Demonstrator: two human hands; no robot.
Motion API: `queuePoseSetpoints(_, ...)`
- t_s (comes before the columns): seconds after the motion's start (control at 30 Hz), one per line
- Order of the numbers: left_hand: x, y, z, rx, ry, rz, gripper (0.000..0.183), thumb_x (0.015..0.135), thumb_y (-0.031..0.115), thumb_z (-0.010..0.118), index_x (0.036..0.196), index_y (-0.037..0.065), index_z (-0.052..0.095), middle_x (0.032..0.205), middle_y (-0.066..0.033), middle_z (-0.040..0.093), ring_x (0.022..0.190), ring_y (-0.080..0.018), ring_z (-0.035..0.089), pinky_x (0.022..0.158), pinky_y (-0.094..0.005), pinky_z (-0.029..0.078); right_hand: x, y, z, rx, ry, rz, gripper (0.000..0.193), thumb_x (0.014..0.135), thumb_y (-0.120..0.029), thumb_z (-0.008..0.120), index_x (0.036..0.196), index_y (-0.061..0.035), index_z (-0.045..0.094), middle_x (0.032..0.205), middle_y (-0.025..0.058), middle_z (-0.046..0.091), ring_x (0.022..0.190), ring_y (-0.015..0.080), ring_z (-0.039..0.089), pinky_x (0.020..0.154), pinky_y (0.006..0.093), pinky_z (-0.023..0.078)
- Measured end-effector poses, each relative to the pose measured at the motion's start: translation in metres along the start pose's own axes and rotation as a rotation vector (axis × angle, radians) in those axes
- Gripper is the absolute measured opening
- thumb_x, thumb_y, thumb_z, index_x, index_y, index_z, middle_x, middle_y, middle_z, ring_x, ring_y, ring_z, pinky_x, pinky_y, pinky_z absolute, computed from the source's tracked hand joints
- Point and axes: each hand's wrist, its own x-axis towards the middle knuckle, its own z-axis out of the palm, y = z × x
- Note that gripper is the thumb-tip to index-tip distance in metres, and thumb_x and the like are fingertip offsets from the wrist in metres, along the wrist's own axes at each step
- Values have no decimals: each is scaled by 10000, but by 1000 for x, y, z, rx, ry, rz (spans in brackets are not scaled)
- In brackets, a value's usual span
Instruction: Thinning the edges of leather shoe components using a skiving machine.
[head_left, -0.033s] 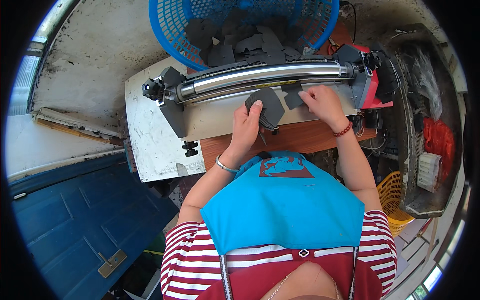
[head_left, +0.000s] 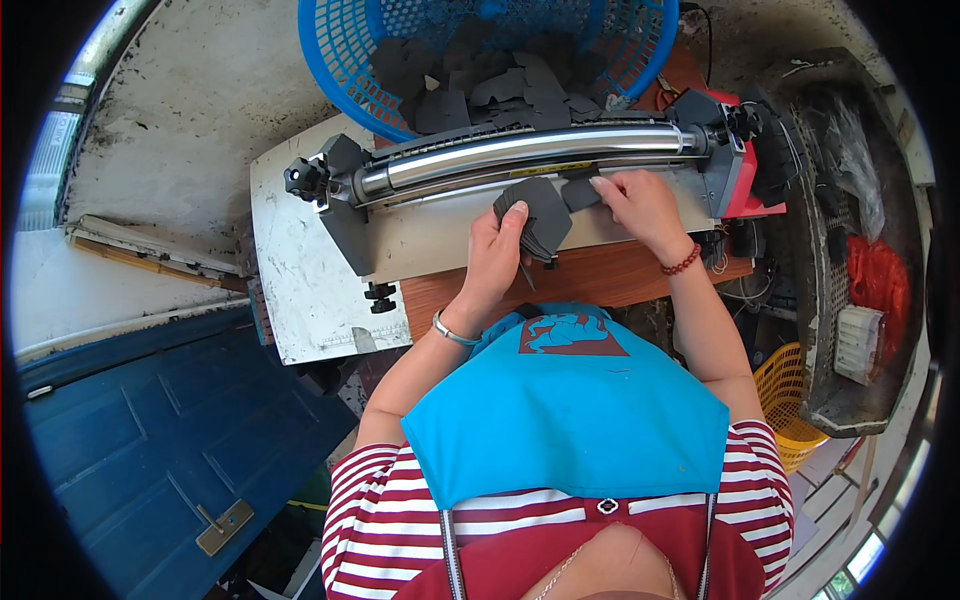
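My left hand (head_left: pixel 496 248) grips a stack of dark grey flat pieces (head_left: pixel 536 216), thumb on top, in front of a roller machine (head_left: pixel 530 150) with a shiny metal cylinder. Between the thumb and fingers of my right hand (head_left: pixel 640 207) is a single dark grey piece (head_left: pixel 579 191), lying just before the roller at the right side of the stack. Its left edge meets or slips behind the stack; which one I cannot tell. A thin pointed item (head_left: pixel 528 278) sticks out below the stack by my left hand; its kind is unclear.
Behind the roller a blue plastic basket (head_left: pixel 335 70) holds many loose dark grey pieces. Black knobs (head_left: pixel 303 178) stick out at the machine's left end. A wooden tabletop edge (head_left: pixel 440 315) lies nearest me. At the right are a yellow basket (head_left: pixel 790 400) and a red plastic bag (head_left: pixel 876 285).
The single piece in my right hand has shifted slightly left, closer against the stack, and my right hand moved a little with it. My left hand and the stack moved slightly right.
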Motion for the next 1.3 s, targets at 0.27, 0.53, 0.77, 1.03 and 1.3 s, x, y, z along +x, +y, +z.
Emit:
queuePoseSetpoints(0.27, 0, 6, 4, -2, -16, 21, 348, 1008, 286, 407, 930, 23, 622, 723, -15, 621, 581, -79, 557, 482, -222, 430, -21, -36, 12, 685, -254, 47, 284, 930, -283, 632, 789, -38, 657, 583, -21, 575, 469, 26, 470, 430, 173, 363)
queuePoseSetpoints(0.53, -3, 6, 3, -30, 0, 14, 354, 1014, 288, 397, 923, 27, 619, 720, -18, 621, 586, -74, 558, 483, -220, 424, -18, -16, 1, 773, -257, 114, 298, 924, -261, 629, 731, -34, 638, 576, -6, 580, 456, 36, 474, 419, 185, 365)
queuePoseSetpoints(0.77, -1, 2, -3, 28, 34, 27, 321, 1011, 280, 444, 920, 27, 619, 724, -10, 619, 589, -67, 553, 487, -214, 422, -8, -1, 0, 253, -48, 147, 384, 907, -340, 636, 705, -14, 630, 557, 20, 590, 491, 74, 546, 452, 238, 426)
queuePoseSetpoints(1.03, 2, 3, 4, -2, -6, 2, 314, 1013, 279, 433, 941, 32, 613, 756, -13, 623, 595, -70, 554, 503, -209, 426, -23, -39, 15, 713, -260, 31, 348, 940, -321, 602, 758, -28, 649, 575, -6, 589, 449, 41, 484, 418, 191, 367)
queuePoseSetpoints(1.3, 4, -3, -5, 11, 10, 52, 308, 1016, 275, 421, 942, 36, 600, 727, -10, 620, 603, -69, 572, 495, -212, 426, -17, -15, -8, 538, -299, 156, 361, 943, -299, 587, 698, -37, 620, 558, 1, 581, 440, 48, 493, 414, 196, 373)
